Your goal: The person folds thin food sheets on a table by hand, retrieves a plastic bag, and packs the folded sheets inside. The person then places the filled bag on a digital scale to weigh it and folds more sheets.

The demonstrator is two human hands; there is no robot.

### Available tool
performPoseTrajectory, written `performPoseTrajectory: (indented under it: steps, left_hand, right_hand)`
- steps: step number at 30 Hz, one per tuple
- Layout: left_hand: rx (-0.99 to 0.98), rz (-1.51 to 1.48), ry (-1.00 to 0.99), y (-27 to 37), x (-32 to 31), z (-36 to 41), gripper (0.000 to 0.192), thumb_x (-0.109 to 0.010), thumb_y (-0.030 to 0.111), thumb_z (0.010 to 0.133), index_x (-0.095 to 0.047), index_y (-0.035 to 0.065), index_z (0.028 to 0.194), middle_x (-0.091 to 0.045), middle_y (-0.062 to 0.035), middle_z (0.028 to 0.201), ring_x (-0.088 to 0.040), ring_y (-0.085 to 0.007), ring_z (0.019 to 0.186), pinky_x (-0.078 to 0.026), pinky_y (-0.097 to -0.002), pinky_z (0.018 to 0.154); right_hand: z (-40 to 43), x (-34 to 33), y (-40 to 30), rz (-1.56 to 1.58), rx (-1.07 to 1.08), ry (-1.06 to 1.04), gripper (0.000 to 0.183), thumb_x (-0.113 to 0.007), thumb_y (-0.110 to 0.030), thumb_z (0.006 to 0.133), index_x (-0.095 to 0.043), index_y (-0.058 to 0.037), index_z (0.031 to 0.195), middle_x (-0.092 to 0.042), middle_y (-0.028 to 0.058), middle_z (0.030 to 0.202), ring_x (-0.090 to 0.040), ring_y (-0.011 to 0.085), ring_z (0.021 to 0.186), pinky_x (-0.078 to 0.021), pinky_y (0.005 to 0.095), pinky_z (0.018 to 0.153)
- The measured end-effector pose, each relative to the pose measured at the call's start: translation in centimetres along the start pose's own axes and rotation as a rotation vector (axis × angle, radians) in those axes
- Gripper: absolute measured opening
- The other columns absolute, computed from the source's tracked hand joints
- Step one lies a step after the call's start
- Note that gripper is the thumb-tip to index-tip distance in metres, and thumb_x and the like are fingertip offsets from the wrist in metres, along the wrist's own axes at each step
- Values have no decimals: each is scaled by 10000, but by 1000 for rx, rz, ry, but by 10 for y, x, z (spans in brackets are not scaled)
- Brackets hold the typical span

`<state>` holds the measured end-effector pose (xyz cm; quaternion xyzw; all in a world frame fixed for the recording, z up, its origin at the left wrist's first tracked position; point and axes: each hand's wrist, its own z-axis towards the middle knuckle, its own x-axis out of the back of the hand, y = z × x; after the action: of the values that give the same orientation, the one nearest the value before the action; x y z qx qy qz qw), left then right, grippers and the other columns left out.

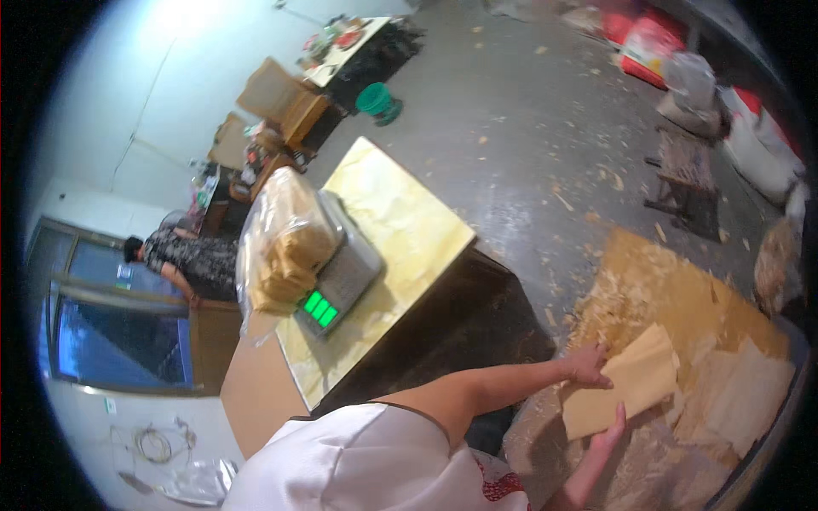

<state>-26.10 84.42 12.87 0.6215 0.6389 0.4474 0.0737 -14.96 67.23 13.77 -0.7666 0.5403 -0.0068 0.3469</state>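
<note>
A flat stack of thin tan sheets is held between my hands over a work surface at the lower right. My left hand grips its near upper edge, thumb and fingers at the border. My right hand holds the lower edge with its thumb on top; its other fingers are hidden beneath. Under and beyond the stack, pale torn sheets and crumbled shreds cover part of a brown board.
A digital scale with a lit green display carries a clear plastic bag of tan pieces on a marble-patterned table. Another person bends by the window. A stool, stuffed sacks and a green basket stand on the scrap-littered floor.
</note>
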Motion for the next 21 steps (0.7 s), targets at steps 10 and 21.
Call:
performPoseTrajectory:
  steps: [10, 21]
  left_hand:
    - [-83, -1070, 208, -48, 81, -149, 745, -787, 283, 714, -398, 13, 1289, -555, -118, 1157, -511, -199, 1085, -414, -343, 948]
    - [-151, -1172, 765, -132, 137, -358, 559, -732, 237, 778, -460, 43, 1226, -575, -60, 1086, -531, -121, 992, -453, -309, 877]
  right_hand:
    - [-91, -118, 47, -218, -11, -288, 611, -610, -126, 845, -331, -11, 1377, -473, 126, 1306, -490, 280, 1183, -415, 427, 1004]
    - [-199, -265, 118, -427, -17, -697, 671, -662, -103, 767, -343, -17, 1351, -504, 128, 1253, -517, 270, 1137, -429, 390, 977]
